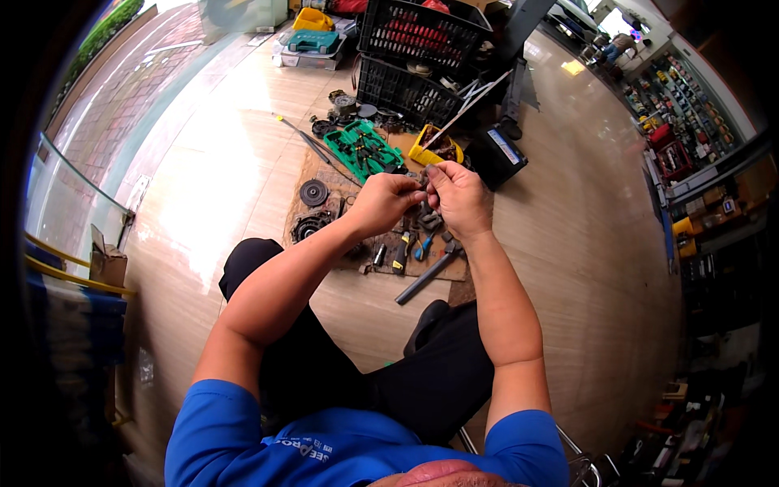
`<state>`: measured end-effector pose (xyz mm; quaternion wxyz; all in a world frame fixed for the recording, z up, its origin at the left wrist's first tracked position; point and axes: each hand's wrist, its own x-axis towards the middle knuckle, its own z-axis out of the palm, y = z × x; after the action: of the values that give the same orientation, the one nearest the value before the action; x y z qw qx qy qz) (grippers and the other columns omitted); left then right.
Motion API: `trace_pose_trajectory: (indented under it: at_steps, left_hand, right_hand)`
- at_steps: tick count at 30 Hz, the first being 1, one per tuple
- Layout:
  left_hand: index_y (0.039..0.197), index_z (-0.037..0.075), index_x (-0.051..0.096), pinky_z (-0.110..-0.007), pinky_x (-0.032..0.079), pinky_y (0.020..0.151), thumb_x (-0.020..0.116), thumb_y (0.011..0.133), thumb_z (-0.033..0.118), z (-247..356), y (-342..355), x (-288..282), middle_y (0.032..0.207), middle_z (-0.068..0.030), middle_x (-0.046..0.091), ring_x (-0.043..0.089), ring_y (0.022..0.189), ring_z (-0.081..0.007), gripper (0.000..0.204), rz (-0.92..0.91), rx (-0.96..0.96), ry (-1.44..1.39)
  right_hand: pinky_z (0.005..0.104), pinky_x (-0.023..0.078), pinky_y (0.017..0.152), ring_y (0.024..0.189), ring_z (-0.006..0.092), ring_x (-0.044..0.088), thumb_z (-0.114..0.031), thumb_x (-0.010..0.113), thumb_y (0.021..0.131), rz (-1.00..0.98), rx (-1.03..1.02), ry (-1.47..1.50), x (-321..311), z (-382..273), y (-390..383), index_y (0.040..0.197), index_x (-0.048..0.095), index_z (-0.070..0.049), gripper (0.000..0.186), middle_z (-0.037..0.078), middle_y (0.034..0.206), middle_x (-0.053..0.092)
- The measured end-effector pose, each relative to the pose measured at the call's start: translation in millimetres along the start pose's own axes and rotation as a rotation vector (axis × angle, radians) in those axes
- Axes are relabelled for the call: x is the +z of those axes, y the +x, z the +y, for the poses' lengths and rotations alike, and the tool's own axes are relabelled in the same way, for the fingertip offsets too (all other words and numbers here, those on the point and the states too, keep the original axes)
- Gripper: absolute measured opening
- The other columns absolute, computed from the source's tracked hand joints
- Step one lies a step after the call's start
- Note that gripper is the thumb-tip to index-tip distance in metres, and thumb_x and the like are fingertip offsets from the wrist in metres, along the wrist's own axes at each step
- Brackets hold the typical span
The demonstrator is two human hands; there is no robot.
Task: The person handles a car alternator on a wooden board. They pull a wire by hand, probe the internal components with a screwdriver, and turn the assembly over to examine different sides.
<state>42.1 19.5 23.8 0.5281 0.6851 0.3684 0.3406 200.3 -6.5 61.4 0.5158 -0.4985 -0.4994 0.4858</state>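
Both hands are raised over a cardboard sheet (357, 280) on the floor, their fingertips nearly meeting. My left hand (383, 200) is pinched closed, and my right hand (461, 199) grips with thumb and fingers. Between them is a small dark part (423, 180), too small and covered to name. Under and around the hands lie a hammer (428, 274), a yellow-and-black handled tool (401, 253), a blue-handled tool (424, 247) and a short metal cylinder (380, 256). To the left rest a round dark pulley (313, 192) and a round metal housing (307, 227).
Beyond the hands lie an open green tool case (363, 152), a yellow bin (418, 152) of dark parts and a black battery (497, 157). Stacked black crates (410, 93) stand farther back. My bent legs (422, 381) are close below. Stocked shelves (677, 105) line the right.
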Motion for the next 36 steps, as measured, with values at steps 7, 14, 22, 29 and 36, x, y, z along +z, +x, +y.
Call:
trace_pose_trajectory:
  at_steps: [7, 14, 22, 29, 36]
  left_hand:
    - [0.094, -0.001, 0.07, -0.029, 0.048, 0.058, 0.067, 0.089, 0.015, 12.1, -3.7, -2.2, 0.069, -0.0075, 0.066, 0.058, 0.061, -0.0094, 0.017, 0.146, 0.026, 0.044]
    - [0.091, 0.0, 0.068, -0.04, 0.05, 0.066, 0.067, 0.085, 0.018, 0.8, -3.3, -3.2, 0.078, -0.021, 0.064, 0.064, 0.074, -0.0371, 0.018, 0.2, 0.204, 0.284]
    - [0.087, -0.001, 0.066, -0.044, 0.049, 0.067, 0.065, 0.087, 0.023, -4.1, -3.7, -9.4, 0.079, -0.0237, 0.063, 0.063, 0.076, -0.0406, 0.024, 0.06, 0.114, 0.345]
    - [0.085, -0.001, 0.066, -0.043, 0.049, 0.067, 0.065, 0.087, 0.022, -3.9, -3.3, -8.7, 0.076, -0.0228, 0.062, 0.063, 0.073, -0.0386, 0.024, 0.031, 0.129, 0.285]
    - [0.085, -0.002, 0.066, -0.043, 0.049, 0.066, 0.065, 0.086, 0.022, -0.5, -7.9, -6.4, 0.076, -0.0232, 0.062, 0.062, 0.075, -0.0403, 0.023, 0.038, 0.208, 0.312]
  right_hand:
    - [0.0183, 0.038, 0.046, 0.051, 0.0035, 0.048, -0.019, 0.06, 0.096, 0.131, -0.106, 0.017, 14.9, 14.5, 7.0, 0.086, 0.061, -0.004, 0.018, -0.003, 0.064, 0.054]
    - [0.0185, 0.037, 0.043, 0.05, 0.003, 0.046, -0.022, 0.055, 0.099, -0.04, 0.032, 0.012, -1.0, 19.2, 6.5, 0.097, 0.062, -0.002, 0.021, -0.002, 0.068, 0.056]
    - [0.0183, 0.031, 0.042, 0.047, 0.0026, 0.042, -0.02, 0.056, 0.098, 0.057, -0.046, 0.013, 7.3, 11.8, 4.3, 0.088, 0.062, -0.003, 0.021, -0.005, 0.062, 0.049]
    - [0.0195, 0.033, 0.042, 0.047, 0.0051, 0.045, -0.021, 0.056, 0.098, 0.034, -0.047, 0.059, 2.0, 11.6, 2.8, 0.088, 0.06, -0.001, 0.022, -0.003, 0.061, 0.049]
    - [0.02, 0.034, 0.041, 0.047, 0.0054, 0.045, -0.023, 0.056, 0.098, -0.018, -0.061, 0.101, -4.6, 12.6, 5.3, 0.088, 0.059, -0.002, 0.024, -0.001, 0.062, 0.051]
